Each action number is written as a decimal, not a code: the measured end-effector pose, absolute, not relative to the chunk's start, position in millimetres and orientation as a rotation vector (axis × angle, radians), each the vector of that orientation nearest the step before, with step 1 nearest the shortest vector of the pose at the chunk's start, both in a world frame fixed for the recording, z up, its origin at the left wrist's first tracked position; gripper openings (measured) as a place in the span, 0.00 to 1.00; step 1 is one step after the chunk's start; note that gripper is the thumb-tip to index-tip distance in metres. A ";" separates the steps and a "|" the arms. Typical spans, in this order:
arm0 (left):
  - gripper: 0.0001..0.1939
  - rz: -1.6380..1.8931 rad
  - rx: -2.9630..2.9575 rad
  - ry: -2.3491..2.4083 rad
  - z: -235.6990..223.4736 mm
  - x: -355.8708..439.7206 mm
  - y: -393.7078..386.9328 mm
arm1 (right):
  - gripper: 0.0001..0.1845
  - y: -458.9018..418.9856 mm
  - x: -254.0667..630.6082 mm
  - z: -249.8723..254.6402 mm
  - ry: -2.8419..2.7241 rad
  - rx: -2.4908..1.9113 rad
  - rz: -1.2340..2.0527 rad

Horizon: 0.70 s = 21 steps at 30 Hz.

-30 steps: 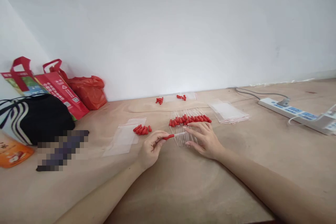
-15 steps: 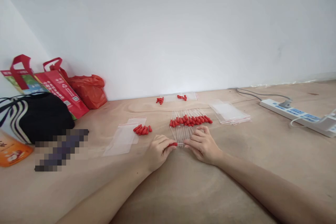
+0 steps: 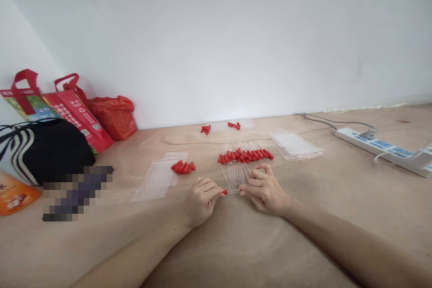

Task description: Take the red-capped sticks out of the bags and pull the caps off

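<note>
My left hand (image 3: 201, 198) pinches the red rubber bulb (image 3: 224, 192) of a small dropper. My right hand (image 3: 264, 189) pinches the clear glass tube (image 3: 233, 191) at its other end, so both hands meet on one dropper just above the wooden table (image 3: 236, 243). Right behind them lies a row of assembled droppers (image 3: 243, 157) with red bulbs and clear tubes. A small heap of loose red bulbs (image 3: 182, 167) lies to the left, on the edge of a clear zip bag (image 3: 157, 181).
A stack of clear bags (image 3: 297, 145) lies at the right, a white power strip (image 3: 381, 148) with cables beyond it. More red bulbs (image 3: 204, 129) lie by the wall. Red shopping bags (image 3: 72, 110), a black striped bag (image 3: 40, 148) and an orange packet (image 3: 15, 193) crowd the left.
Both hands have drawn toward me and closer together. The red bulb has slid further into my left fingers, and my right hand has gone from open over the row to pinching the tube.
</note>
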<state>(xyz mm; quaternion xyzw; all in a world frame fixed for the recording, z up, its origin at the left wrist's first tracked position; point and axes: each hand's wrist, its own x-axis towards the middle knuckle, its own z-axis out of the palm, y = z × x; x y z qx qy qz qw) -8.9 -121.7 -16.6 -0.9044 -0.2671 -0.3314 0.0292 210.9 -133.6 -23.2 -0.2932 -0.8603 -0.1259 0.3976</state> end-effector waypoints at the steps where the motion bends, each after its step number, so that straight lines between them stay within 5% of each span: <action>1: 0.10 -1.030 -2.783 -0.845 -16.6 -10.7 -121.3 | 0.10 -133.7 213.5 -23.4 -2.181 -0.758 -0.315; 12: 0.14 -1.360 -2.273 -1.600 12.7 -53.0 -88.0 | 0.12 -119.8 240.6 -24.5 -1.874 -1.262 -0.262; 21: 0.17 -1.067 -2.119 -2.011 7.8 -96.6 -51.4 | 0.15 -119.7 239.1 -28.5 -1.945 -1.492 -0.358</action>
